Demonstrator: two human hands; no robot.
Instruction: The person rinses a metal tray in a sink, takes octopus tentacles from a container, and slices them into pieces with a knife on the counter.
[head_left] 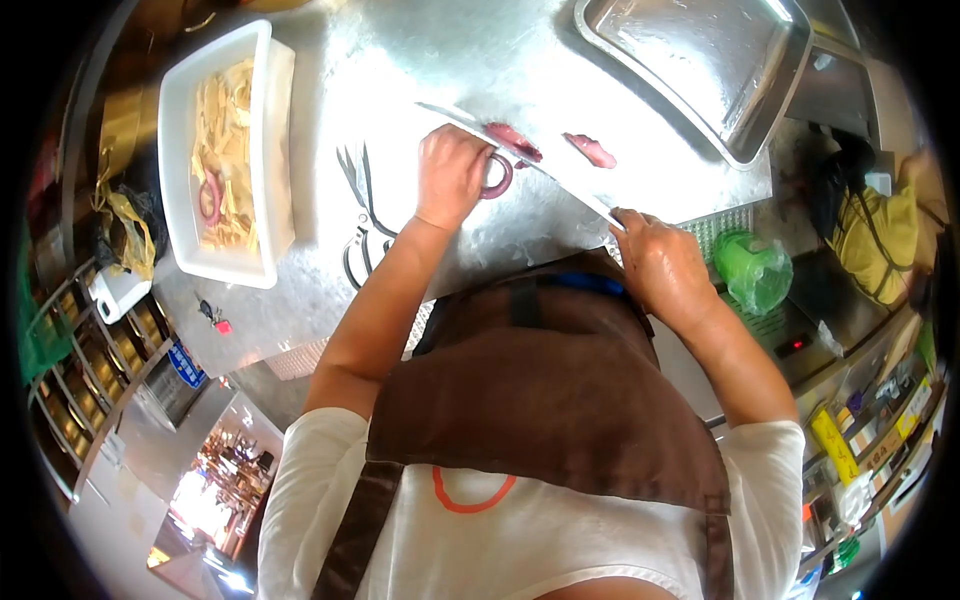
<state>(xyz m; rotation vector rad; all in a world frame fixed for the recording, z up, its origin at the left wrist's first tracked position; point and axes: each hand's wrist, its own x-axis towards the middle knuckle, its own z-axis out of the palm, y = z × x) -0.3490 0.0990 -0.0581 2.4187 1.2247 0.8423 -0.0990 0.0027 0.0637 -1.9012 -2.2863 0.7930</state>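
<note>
My right hand (662, 265) is closed round the handle of a long knife (575, 190), whose thin blade slants up and left across the steel table. Beside the blade, my left hand (452, 175) has its fingers curled down on a curled purple-brown piece of meat (497, 178); its fingertips are partly hidden. A dark red piece of meat (514, 141) lies against the far side of the blade. Farther right on the table is a smaller pink piece of meat (590, 151). Scissors (362, 215) with black-and-white handles lie left of my left forearm.
A white plastic tub (277, 150) at the left holds pale yellow strips and a purple-brown ring. A steel tray (690, 65) sits at the far right of the steel table (385, 60). Keys (212, 317) lie near the left edge. A green plastic-wrapped container (752, 270) stands right of my right hand.
</note>
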